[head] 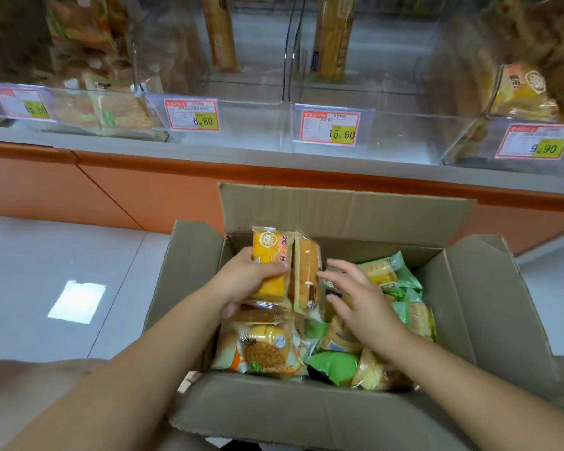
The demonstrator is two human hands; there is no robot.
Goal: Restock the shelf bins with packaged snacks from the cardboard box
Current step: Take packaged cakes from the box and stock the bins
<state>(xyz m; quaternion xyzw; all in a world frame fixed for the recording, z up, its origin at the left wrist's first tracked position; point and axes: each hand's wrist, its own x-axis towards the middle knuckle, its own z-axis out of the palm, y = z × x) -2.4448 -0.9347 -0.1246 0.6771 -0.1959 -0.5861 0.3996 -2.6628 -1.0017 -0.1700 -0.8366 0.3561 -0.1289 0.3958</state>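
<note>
Head view: left grip grasps a yellow snack pack in the box. Right grip is released, fingers spread, just right of it.

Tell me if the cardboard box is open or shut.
Open. The cardboard box has its flaps spread outward; snack packets lie exposed inside, and the left hand grips a yellow packet.

Bright, even overhead store light, soft shadows. One hard glare patch on the grey floor. Centre is fairly sharp: print on the yellow snack pack in the left hand is legible, right hand slightly soft at the fingertips. Cardboard box is in shade along its inner walls. Clear shelf bins look hazy; top corners smear badly. Shelf edge bows from the wide lens.
</note>
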